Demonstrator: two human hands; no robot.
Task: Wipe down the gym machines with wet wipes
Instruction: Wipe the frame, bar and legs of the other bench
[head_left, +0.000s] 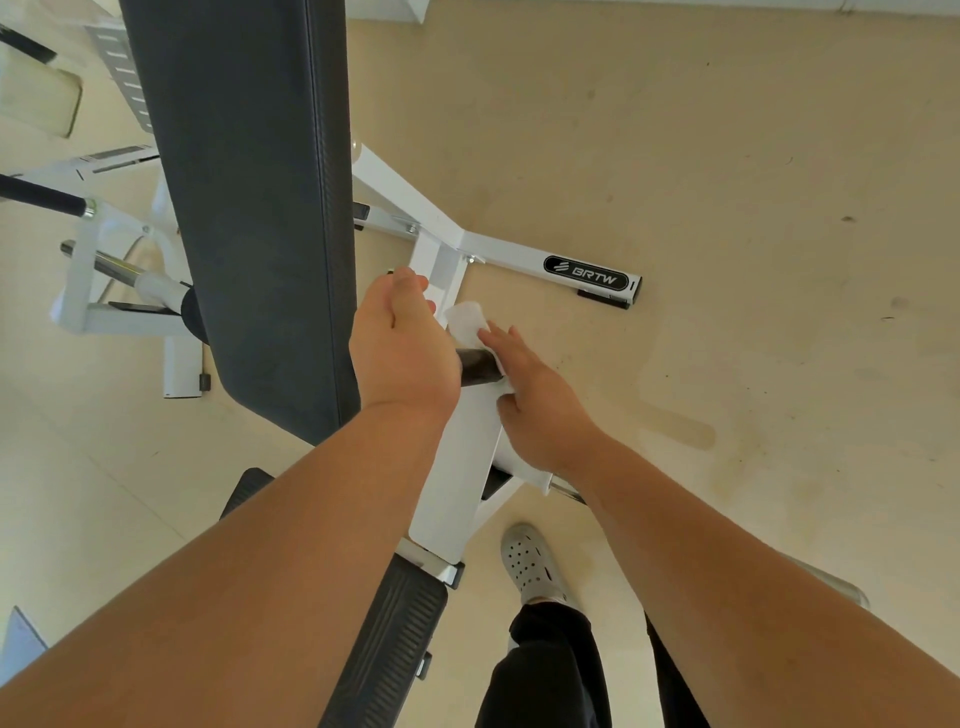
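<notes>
My right hand (540, 410) has its fingers (501, 340) close together and nearly straight on the wet wipe (467, 317). The thumb is bent against the wipe's near edge, so I pinch the wipe round the end of the black handle (478, 368). A loose flap of the wipe sticks out just past my fingertips.

My left hand (402, 343) sits just left of those fingers, over the same handle. Its fingers (410, 280) are curled, but the back of the hand hides what they close on, so I cannot tell.

The white arm (457, 467) of the machine runs back from under both wrists. The long dark pad (249, 208) stands left of my left fingers, and the white leg marked BRTW (587, 273) lies on the floor (727, 156) beyond my right fingertips.
</notes>
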